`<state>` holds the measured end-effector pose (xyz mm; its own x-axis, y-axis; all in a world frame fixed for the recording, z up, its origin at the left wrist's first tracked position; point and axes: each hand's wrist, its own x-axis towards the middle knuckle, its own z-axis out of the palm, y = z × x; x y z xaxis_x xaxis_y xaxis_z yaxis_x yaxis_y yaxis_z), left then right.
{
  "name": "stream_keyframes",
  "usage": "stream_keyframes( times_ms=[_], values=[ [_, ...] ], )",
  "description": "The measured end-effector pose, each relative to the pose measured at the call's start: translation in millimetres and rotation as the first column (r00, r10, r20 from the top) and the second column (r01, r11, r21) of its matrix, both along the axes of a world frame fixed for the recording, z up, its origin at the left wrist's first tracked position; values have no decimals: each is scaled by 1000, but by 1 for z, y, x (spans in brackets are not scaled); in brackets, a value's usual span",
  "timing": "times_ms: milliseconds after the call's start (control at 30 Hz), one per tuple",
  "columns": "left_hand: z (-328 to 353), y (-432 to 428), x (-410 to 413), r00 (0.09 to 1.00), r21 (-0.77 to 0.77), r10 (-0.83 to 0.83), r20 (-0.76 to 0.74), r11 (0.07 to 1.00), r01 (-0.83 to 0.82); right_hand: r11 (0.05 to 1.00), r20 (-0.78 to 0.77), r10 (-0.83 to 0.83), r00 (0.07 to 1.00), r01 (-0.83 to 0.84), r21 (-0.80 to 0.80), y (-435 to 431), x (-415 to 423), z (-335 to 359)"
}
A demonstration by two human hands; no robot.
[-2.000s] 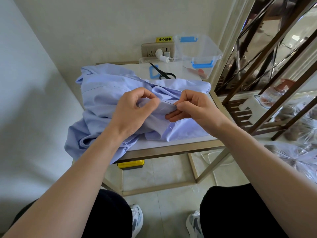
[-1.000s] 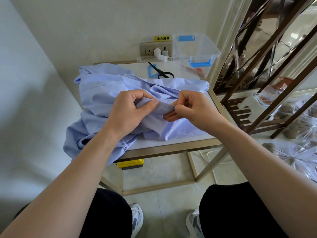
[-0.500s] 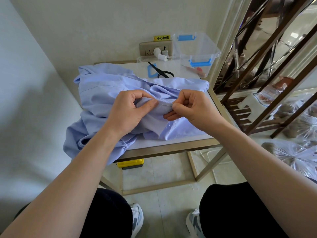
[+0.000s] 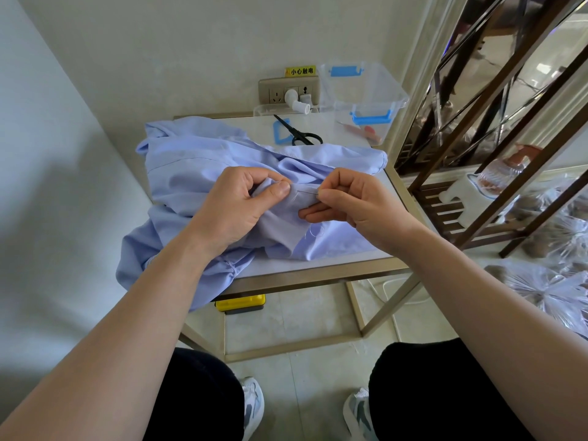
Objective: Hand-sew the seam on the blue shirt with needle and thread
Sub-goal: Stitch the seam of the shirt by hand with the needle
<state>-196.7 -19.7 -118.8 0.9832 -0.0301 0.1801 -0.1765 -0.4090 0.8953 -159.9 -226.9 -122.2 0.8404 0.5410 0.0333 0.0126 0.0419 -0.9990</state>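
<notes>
The left hand (image 4: 234, 211) is pinching a blue shirt (image 4: 191, 167) fold. The right hand (image 4: 362, 208) is pinching the needle (image 4: 306, 192) beside it.

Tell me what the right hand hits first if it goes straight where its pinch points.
The right hand, pinching the needle, points leftward: likely the fold of the blue shirt first, the left hand just behind; depth unclear.

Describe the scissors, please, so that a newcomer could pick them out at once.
Start at the small white table against the wall, draped with the blue shirt. Beyond the shirt, left of the clear box, lie the scissors. They are the only all-black item there, crossing a blue plastic loop.
</notes>
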Motion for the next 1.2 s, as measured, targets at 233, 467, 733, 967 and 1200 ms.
stream_keyframes(
  times_ms=[233, 467, 733, 967, 1200],
  values=[
    [0, 3, 1, 998, -60, -52, -41, 997, 50, 999, -31, 20, 999, -19, 33, 1, 3, -3],
    [2, -1, 1, 995, -183, -58, -85, 982, 41, 998, -52, -1, 999, 4, 57, 6, 4, -4],
    [4, -8, 2, 997, -222, -39, -71, 975, 23, 997, -97, -37, 995, 43, 66, 13, 0, 1],
    [5, -9, 2, 997, -228, -5, -76, 973, -13, 995, -24, -77, 997, 75, -62, 7, 3, 2],
    [4, -14, 0, 996, -161, -25, -83, 987, 12, 991, 60, -104, 993, 108, -77, 9, 2, 5]
  ],
)
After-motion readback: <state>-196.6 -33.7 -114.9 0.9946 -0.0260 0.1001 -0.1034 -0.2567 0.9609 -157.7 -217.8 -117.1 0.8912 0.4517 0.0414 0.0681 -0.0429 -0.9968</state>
